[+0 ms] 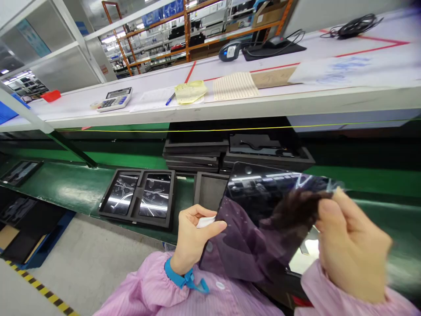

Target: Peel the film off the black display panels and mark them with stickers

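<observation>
A glossy black panel (pixel 259 219) hangs tilted in front of my chest and mirrors a sleeve and hair. At its left edge, my left hand (pixel 200 235) is closed, with a small white cloth (pixel 205 221) pinched between thumb and fingers beside the panel. The panel's upper right corner is gripped by my right hand (pixel 348 241), slightly blurred. Behind the panel, partly covered, lies a dark foam tray (pixel 210 175) on the green bench. Further left, another foam tray (pixel 135 197) bears two glossy dark panels. A bright reflective surface shows below the held panel.
Stacked foam trays (pixel 192 160) stand under a white shelf (pixel 197 115) that crosses above the bench. On it are a calculator (pixel 115 100), yellow paper (pixel 190 92), a scanner (pixel 229 51) and a cable coil (pixel 355 27). A yellow cord (pixel 148 131) runs below the shelf edge.
</observation>
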`<state>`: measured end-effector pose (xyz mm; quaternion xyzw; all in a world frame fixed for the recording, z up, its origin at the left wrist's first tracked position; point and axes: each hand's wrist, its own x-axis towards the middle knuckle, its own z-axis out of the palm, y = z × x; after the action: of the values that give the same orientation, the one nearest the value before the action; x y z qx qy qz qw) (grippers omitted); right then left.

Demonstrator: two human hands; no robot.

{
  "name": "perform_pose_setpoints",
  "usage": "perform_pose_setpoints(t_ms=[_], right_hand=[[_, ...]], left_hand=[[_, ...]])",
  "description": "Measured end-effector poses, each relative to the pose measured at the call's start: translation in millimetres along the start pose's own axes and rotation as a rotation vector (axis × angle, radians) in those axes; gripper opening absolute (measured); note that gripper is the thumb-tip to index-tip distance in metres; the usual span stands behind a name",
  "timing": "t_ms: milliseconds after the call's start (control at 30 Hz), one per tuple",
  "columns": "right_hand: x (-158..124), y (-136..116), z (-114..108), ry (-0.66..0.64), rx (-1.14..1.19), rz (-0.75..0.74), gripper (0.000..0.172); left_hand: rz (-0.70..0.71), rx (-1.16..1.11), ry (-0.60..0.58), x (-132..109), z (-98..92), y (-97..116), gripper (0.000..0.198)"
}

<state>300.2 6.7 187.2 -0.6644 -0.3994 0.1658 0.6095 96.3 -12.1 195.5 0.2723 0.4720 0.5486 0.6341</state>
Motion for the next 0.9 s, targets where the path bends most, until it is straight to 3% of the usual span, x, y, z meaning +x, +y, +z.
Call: perform_pose_setpoints(t_ms=[100,200,367,433,567,633,700,767,900], right_hand=[[14,-8,14,0.223,-0.034,-0.186,0.053],[13,-11,25,0.267,0.012,-0.318,0.036],[17,-4,29,0.145,0.393,0.057,0.063],[20,-3,29,0.146,0.407,0.084,0.058],[12,-12,27,0.287,0.221,-0.241,0.029],[3,-17,23,0.165,0.239,-0.359,0.014],[-8,-18,16,-0.064,0.369,-0.351,0.008],[-17,-15,8,-0.218,0.497,-0.323,0.024],[-25,-3,-5,-0.213,0.501,-0.444,0.048]], left_hand=[[-0.019,-0.04,0.032,0,2.9,-2,0.036],[-0.011,-0.099,0.072,0,5.0,1,0.036],[0.0,-0.1,0.083,0,5.7,3,0.034],[0.002,-0.098,0.083,0,6.0,3,0.035],[0.009,-0.108,0.098,1,7.5,3,0.036],[0.013,-0.12,0.124,2,7.8,3,0.036],[0.014,-0.142,0.152,3,7.7,3,0.036],[0.01,-0.169,0.169,4,7.4,3,0.036],[-0.012,-0.208,0.179,5,8.5,4,0.038]])
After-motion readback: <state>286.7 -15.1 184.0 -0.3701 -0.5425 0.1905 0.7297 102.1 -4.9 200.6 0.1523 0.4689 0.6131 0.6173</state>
